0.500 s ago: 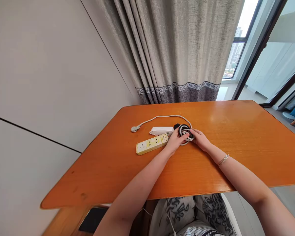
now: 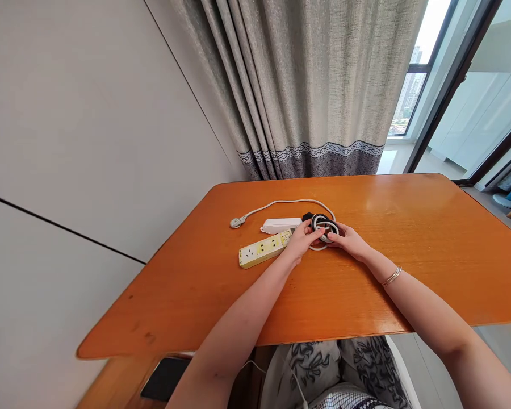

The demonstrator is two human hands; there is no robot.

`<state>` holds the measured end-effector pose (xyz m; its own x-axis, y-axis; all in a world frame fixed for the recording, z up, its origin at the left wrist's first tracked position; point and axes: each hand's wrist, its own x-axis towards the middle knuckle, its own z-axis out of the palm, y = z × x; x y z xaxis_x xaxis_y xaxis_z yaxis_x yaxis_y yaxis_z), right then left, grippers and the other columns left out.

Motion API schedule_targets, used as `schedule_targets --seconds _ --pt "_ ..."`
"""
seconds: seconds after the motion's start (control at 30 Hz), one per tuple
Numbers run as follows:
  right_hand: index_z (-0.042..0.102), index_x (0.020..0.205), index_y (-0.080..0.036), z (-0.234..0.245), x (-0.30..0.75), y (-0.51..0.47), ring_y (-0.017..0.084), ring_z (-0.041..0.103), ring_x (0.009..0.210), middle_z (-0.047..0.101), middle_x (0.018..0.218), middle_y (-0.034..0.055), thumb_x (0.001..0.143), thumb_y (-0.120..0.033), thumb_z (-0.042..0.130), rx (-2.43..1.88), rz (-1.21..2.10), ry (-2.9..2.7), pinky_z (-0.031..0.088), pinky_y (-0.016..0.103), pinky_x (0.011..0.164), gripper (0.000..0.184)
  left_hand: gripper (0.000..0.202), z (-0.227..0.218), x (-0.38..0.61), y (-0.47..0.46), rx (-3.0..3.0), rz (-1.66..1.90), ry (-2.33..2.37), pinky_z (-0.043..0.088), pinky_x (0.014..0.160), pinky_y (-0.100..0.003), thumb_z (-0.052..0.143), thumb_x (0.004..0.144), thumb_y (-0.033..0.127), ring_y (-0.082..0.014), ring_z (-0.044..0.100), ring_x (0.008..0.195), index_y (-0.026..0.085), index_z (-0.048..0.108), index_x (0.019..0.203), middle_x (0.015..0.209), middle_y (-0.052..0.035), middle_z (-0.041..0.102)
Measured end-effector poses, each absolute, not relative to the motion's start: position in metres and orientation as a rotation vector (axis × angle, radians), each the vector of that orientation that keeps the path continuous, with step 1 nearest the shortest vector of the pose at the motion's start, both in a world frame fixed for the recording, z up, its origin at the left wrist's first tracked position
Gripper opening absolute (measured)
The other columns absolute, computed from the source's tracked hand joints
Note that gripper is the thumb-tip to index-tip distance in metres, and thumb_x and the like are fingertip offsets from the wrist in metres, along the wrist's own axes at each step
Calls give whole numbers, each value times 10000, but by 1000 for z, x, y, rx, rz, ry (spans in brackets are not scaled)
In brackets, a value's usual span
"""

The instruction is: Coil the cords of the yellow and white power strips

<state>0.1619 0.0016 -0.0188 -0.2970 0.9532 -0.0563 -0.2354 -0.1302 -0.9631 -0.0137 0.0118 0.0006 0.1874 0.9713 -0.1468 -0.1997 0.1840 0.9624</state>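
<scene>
A small coil of black and white cable (image 2: 323,222) lies on the orange wooden table (image 2: 409,255). My left hand (image 2: 300,241) pinches the coil from its left side. From the right, my right hand (image 2: 349,241) grips the same coil; a bracelet sits on that wrist. Just left of my left hand lies a yellowish power strip (image 2: 264,249). Behind it is a white power strip (image 2: 281,226), whose white cord (image 2: 281,203) loops to a plug (image 2: 236,222) at the far left.
A wall runs along the table's left side. Grey curtains (image 2: 315,85) hang behind the table, with a glass door at the right. A dark phone-like object (image 2: 164,379) lies on a lower surface at the near left. Patterned fabric covers my lap.
Both hands stay on the cable coil, with only slight shifts of the fingers. The view has moved a little to the left.
</scene>
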Motion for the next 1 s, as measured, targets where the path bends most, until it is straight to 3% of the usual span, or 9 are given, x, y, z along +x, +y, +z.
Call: schedule_targets --seconds 0.17,0.3,0.47,0.67,1.0 --pt "670 1227 -195 -24 160 2 155 661 721 724 922 32 693 -483 839 -1060 1415 -1306 542 269 630 630 524 -3 -17 16 1095 1056 1046 456 580 -240 910 575 343 -149 637 676 154 667 999 818 -41 725" --pt "591 1385 -138 -31 162 5 126 555 531 652 675 -23 708 -513 812 -1180 1240 -1413 466 270 558 805 632 -6 -14 16 1037 1126 1099 524 701 -281 945 485 240 -180 677 784 177 589 1003 894 -39 734" --pt "600 1401 -180 -36 164 8 135 533 539 652 654 -25 735 -525 784 -1243 1117 -1508 472 282 586 773 605 -9 -11 14 1030 1159 1115 553 809 -340 910 541 175 -207 699 871 190 561 1035 947 -49 735" --pt "682 1291 -263 -36 167 10 194 621 740 732 843 13 725 -424 804 -1175 1033 -1490 520 352 795 601 536 -11 -13 17 1004 1111 1101 522 601 -258 883 593 177 -159 666 678 193 574 1031 854 -25 716" --pt "699 1267 -306 -25 168 6 199 580 633 668 677 -5 806 -452 702 -1434 758 -1672 460 340 706 484 496 -8 -14 15 1057 1094 1115 489 539 -221 869 607 197 -156 665 665 200 562 996 809 -13 706"
